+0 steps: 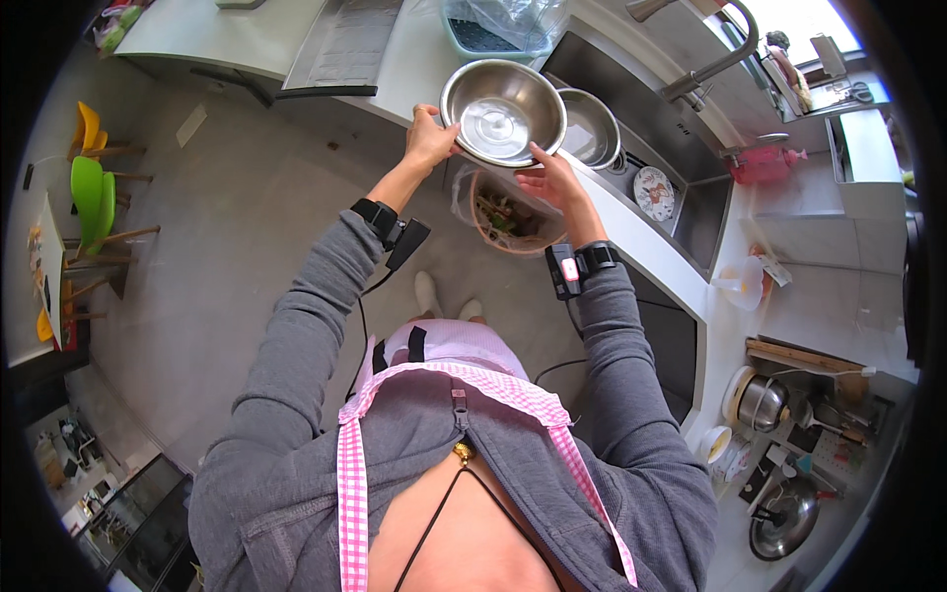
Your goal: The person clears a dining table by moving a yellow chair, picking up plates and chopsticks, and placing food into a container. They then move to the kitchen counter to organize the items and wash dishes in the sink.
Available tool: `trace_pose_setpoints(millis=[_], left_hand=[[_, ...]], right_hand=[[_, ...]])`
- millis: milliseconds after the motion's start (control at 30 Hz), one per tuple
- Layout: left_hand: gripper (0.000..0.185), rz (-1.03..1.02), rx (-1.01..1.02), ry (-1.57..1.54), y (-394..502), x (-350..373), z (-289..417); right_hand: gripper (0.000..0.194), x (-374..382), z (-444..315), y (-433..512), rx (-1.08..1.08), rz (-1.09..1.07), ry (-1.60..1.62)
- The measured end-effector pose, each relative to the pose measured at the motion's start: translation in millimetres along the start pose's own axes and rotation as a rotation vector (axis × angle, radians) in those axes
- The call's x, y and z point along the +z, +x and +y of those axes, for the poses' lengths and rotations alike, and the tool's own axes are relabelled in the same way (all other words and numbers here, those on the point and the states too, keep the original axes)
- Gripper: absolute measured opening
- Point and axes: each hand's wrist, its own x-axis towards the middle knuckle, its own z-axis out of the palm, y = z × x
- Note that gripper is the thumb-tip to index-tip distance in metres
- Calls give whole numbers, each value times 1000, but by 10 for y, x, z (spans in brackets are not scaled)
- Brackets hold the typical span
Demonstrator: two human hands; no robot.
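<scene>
Between my two hands I hold a stainless steel bowl [546, 111], its open top facing up towards me. My left hand [431, 139] grips the rim at the left, thumb over the edge. At the lower right, my right hand [556, 177] has its thumb on the rim and its fingers beneath. The bowl's inside is shiny; whether it holds any water I cannot tell. Just right of it, partly covered by it, a second steel basin [601, 137] is in the sink [699, 214]. A plate with a printed animal picture [654, 194] lies further along the sink.
Below the bowl stands a lined waste bin [481, 229] holding vegetable scraps. A pale green basket [473, 53] with clear plastic is on the counter behind. The faucet [714, 70] arches over the sink's far side. A pink bottle [762, 164] stands past the sink.
</scene>
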Motion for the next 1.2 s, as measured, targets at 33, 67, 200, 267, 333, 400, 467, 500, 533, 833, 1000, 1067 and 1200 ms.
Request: trace_pose_setpoints(millis=[33, 67, 200, 267, 333, 400, 467, 500, 533, 833, 1000, 1067, 1200], left_hand=[[51, -10, -46, 9, 0, 6, 10], [50, -20, -63, 3, 10, -5, 22], [35, -194, -107, -107, -64, -40, 100], [27, -258, -106, -171, -196, -34, 175], [30, -318, -133, -159, -348, 42, 304], [39, -426, -125, -143, -446, 132, 451], [52, -521, -96, -80, -464, 243, 605], [58, -543, -63, -57, -474, 307, 659], [65, -556, -34, -30, -454, 375, 728], [85, -697, -45, -37, -147, 753, 968], [87, -719, -45, 14, 67, 944, 949], [87, -736, -38, 4, 86, 1044, 932], [87, -685, 2, -1, 75, 1252, 937]], right_hand=[[39, 48, 39, 9, 44, 2, 104], [35, 100, 76, 15, 35, -40, 150], [21, 125, 108, -81, -47, 42, 258], [15, 61, 84, -207, -40, 69, 315], [14, -77, 5, -383, -84, 68, 281], [14, -245, -118, -564, -160, 104, 275], [20, -418, -308, -728, -230, 126, 251], [25, -475, -416, -794, -252, 212, 242], [26, -529, -537, -868, -291, 229, 232], [72, -816, -1096, -936, -830, 1002, -680], [77, -1032, -1003, -624, -1036, 1198, -1207], [76, -1097, -952, -571, -1047, 1240, -1245], [74, -1200, -905, -493, -1053, 1264, -1331]])
